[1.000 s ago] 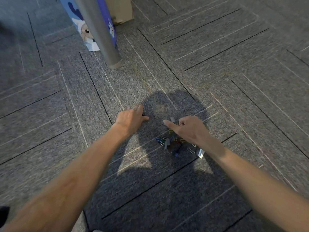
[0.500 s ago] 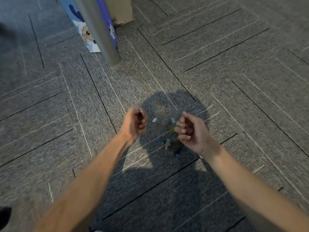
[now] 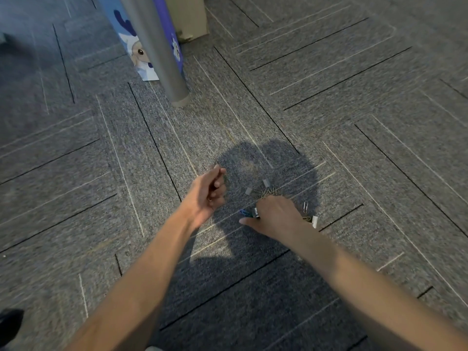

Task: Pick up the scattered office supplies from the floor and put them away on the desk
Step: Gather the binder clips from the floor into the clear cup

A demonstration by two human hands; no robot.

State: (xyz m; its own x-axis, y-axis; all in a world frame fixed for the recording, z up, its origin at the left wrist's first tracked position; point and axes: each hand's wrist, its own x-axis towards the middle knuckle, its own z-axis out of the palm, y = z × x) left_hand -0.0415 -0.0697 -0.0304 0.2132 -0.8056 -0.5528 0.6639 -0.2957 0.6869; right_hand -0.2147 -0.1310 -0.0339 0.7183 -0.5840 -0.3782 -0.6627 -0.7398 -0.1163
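Right hand (image 3: 273,216) has come down since 0.5 s ago, from raised and curled to palm-down on the pile. The left hand (image 3: 209,193) is little changed.

Head view: scattered paper clips (image 3: 266,191) lie on the grey carpet (image 3: 379,148), directly under and around the right hand. A blue clip (image 3: 244,212) sits just beside the thumb, a silver clip (image 3: 305,206) and a white binder clip (image 3: 314,221) on the far side. The right thumb is spread out; the fingers point down into the pile, hidden by the back of the hand, so I cannot tell if they pinch anything. The left hand is just off the pile, its fingers curled in tight with the thumb on top and a small metal clip (image 3: 209,199) glinting at the palm. A grey pole (image 3: 157,46) and a blue printed bag (image 3: 136,50) stand well apart, further away.
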